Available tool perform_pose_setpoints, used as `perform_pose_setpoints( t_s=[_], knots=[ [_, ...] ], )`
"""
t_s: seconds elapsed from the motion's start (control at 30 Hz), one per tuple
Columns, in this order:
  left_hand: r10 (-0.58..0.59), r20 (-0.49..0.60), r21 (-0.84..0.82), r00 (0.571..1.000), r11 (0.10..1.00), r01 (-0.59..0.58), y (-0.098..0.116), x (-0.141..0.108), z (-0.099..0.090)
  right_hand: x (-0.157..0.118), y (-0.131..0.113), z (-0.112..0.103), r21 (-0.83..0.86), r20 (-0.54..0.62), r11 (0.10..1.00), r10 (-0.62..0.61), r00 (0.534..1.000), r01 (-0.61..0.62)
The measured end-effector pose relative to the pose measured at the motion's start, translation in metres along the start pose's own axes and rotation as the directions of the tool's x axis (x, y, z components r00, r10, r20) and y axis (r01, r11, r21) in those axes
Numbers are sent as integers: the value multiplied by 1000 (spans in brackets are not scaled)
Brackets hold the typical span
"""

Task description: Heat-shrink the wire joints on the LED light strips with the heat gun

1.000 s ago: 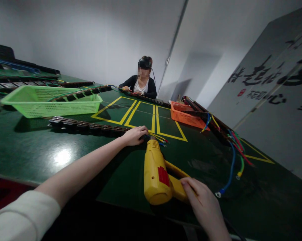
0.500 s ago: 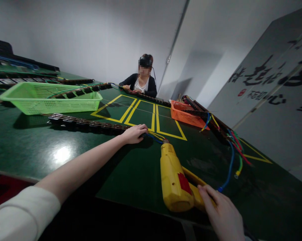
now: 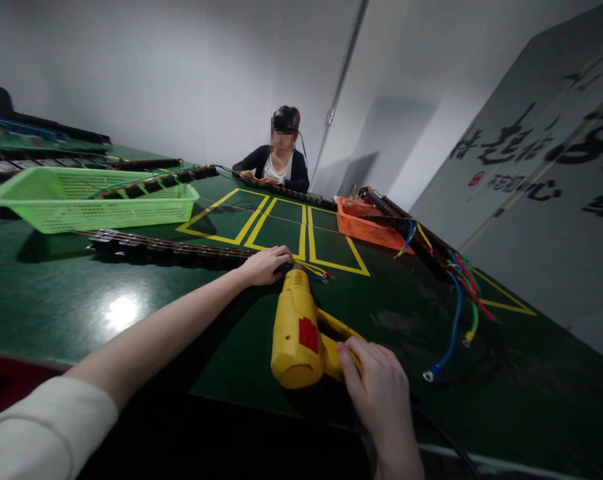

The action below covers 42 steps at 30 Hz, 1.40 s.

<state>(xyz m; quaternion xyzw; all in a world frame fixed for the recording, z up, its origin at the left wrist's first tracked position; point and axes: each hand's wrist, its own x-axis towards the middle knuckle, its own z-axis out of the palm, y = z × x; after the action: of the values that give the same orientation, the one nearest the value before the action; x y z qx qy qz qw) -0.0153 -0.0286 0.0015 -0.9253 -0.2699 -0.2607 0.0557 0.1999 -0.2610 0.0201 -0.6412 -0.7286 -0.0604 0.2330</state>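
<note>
Right hand has its fingers wrapped round the handle of the yellow heat gun, over the green table. Best grip imo: probably rigid, hefty. Left hand curls over the black segmented strip; can't tell if it's pinching.

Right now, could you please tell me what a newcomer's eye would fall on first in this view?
Most likely the bright yellow heat gun, gripped in the right hand, its nozzle close beside the left hand at the right end of a dark strip. Next might come the lime-green basket on the left and the orange basket on the right, with yellow tape frames between them.
</note>
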Motion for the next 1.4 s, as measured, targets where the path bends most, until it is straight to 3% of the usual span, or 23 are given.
perform_pose_setpoints(
  t_s=[0.2,0.43,0.63,0.8,1.07,1.23,1.4],
  knots=[
    [-5,-17,-11,1000,1000,4,1,1,0,2,-16,1,22,63,999,-36,997,34],
    [-4,-16,-36,1000,999,3,3,0,-3,13,-29,-12,141,221,988,-99,970,69],
    [14,6,-40,1000,999,-13,1,0,-5,15,-38,-6,122,254,991,-85,963,55],
    [11,21,-48,1000,999,-10,0,0,-6,21,-48,-6,167,277,979,-162,947,118],
    [9,52,-117,999,993,-3,-8,5,-6,21,-51,-4,147,299,987,-110,948,68],
    [15,180,-205,984,979,23,-18,10,-11,18,-47,0,149,280,986,-120,952,80],
    [-56,338,-350,939,919,181,-23,15,-23,17,-46,0,152,266,984,-128,955,89]
  ],
)
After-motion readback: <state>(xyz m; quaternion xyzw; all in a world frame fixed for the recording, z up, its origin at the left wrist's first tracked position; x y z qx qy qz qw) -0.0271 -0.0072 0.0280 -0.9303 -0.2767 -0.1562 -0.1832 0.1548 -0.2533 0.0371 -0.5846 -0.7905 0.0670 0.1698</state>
